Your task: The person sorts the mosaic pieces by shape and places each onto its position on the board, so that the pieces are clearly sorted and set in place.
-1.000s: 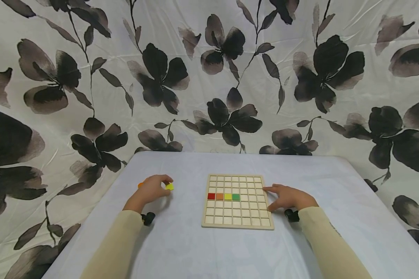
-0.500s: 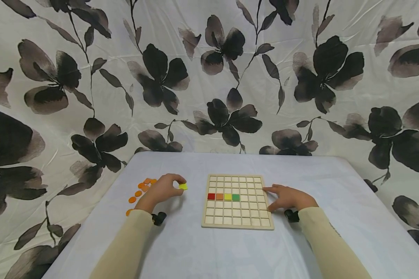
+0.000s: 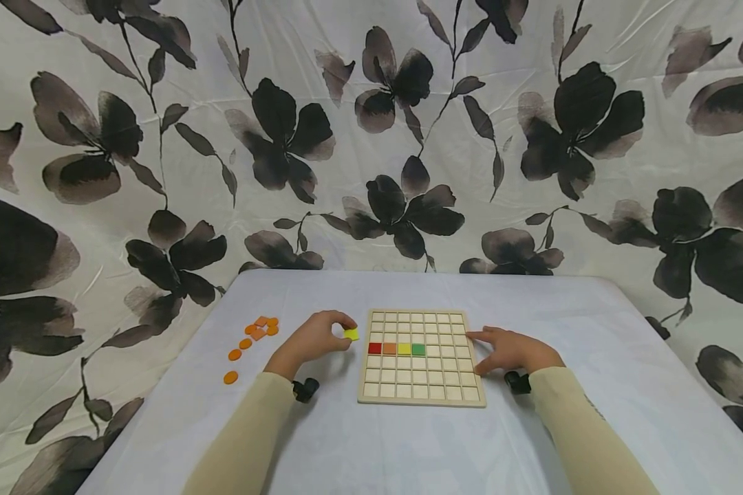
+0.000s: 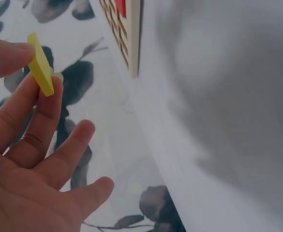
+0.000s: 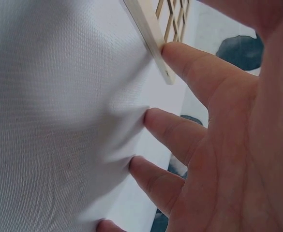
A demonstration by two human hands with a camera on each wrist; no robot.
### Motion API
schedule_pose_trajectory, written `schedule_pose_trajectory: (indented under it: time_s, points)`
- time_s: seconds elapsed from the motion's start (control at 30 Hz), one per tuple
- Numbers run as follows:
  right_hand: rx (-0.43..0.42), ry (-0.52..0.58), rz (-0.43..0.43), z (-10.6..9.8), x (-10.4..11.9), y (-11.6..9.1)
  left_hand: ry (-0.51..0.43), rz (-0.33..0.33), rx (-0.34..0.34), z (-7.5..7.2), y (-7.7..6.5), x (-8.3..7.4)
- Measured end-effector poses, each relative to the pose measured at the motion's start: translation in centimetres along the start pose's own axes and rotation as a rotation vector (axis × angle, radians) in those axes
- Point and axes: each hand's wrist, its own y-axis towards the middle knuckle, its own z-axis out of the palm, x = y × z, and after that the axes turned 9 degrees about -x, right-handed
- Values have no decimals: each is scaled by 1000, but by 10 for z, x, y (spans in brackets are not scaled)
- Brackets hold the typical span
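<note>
One yellow tile [image 3: 351, 335], just left of grid board [image 3: 420, 376], pinched by left hand [image 3: 314, 337]; right hand [image 3: 515, 349], fingers extended, touches board. Likely light, rigid: grip edges.

Couldn't tell what kind of room you were in tbh, your white-topped table [image 3: 322, 447] just stood before a wrinkly flower-print cloth [image 3: 347, 151].

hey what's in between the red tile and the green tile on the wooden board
In the head view, an orange square tile and then a yellow square tile lie between the red tile and the green tile, all in one row.
</note>
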Motion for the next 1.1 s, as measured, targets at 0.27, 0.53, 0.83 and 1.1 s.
schedule_pose_trajectory:
  time_s: [0.27, 0.53, 0.83, 1.1]
  points:
    - [-3, -18, -28, -4, 3, -4, -31, 69, 19, 9, 1, -11]
    - [3, -2, -15, -3, 2, -4, -33, 76, 61, 22, 4, -24]
    - [3, -3, -29, -3, 3, -6, -62, 134, 95, 36, 7, -40]
    - [4, 1, -28, -3, 4, -7, -18, 223, 116, 49, 14, -48]
